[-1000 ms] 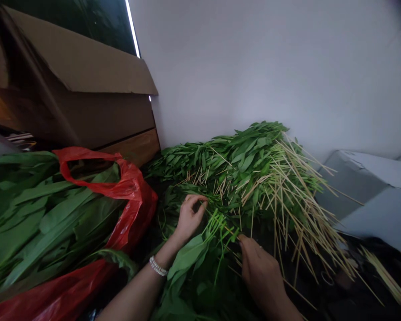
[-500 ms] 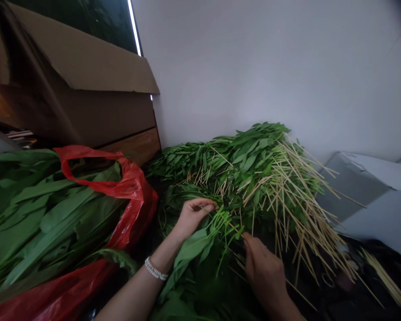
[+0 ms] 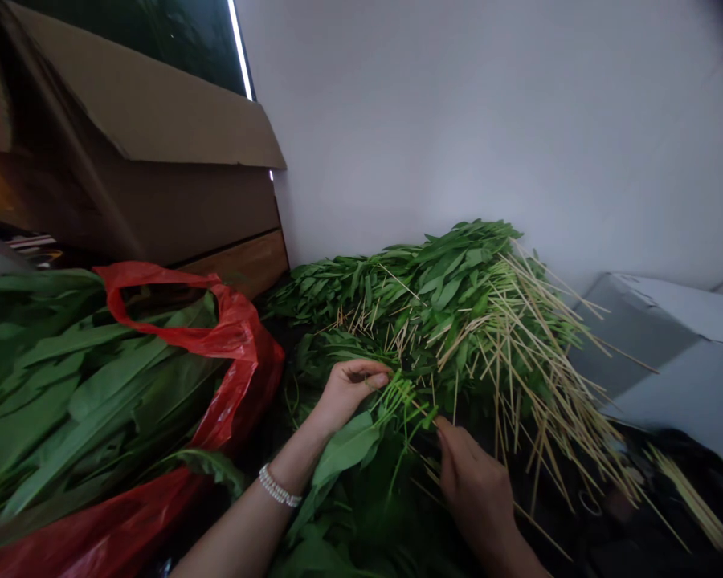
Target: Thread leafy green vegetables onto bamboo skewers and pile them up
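Observation:
My left hand (image 3: 353,389), with a beaded bracelet at the wrist, pinches at the stem ends of leafy greens (image 3: 346,445). The cut stems cluster side by side just right of its fingertips. A thin wooden skewer (image 3: 420,407) crosses these stems, and my right hand (image 3: 475,478) is closed on its near end. Exactly what lies between the left thumb and finger is too small to make out fully. Behind both hands lies a pile of skewered greens (image 3: 451,281), their bare wooden skewers (image 3: 536,369) sticking out to the right.
On the left, a red plastic bag (image 3: 241,337) holds loose long leaves (image 3: 108,385). An open cardboard box (image 3: 186,193) stands behind it. A white box (image 3: 680,369) is at the right, with more loose skewers (image 3: 692,498) in front. A pale wall (image 3: 488,112) rises behind.
Almost nothing differs. My right hand has shifted very slightly left toward the stems, while my left hand keeps its pinch in about the same place.

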Available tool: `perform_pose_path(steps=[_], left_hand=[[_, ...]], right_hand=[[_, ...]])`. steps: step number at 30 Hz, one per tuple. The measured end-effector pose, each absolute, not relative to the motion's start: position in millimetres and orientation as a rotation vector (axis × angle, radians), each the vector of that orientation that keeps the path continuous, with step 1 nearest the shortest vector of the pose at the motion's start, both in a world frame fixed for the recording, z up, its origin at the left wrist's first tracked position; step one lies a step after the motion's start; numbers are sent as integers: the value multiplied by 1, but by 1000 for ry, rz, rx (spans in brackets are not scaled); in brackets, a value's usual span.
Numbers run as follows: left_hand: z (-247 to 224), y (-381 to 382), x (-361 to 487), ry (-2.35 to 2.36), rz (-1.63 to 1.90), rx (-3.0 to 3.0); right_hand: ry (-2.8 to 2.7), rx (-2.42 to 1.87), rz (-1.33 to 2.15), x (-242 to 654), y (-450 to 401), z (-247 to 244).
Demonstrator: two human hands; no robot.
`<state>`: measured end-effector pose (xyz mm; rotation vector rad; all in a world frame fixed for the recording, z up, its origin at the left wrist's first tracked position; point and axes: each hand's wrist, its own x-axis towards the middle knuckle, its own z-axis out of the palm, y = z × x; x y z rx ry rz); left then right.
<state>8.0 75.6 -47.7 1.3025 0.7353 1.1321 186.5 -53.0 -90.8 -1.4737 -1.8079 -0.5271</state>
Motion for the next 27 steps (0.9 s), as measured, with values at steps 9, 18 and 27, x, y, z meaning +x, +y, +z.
perform_pose_path(steps=[9,18,27], left_hand=[[-49,74,10,725,1112,1341],[-52,77,7,757,1043,1318],[-59,77,10,717,995,1336]], right_hand=[[-1803,-1459,-521,186,-52,-96],[-1837,-1366,-531,189,-47,-99],[-1819,-1370,-555,185,-40,-100]])
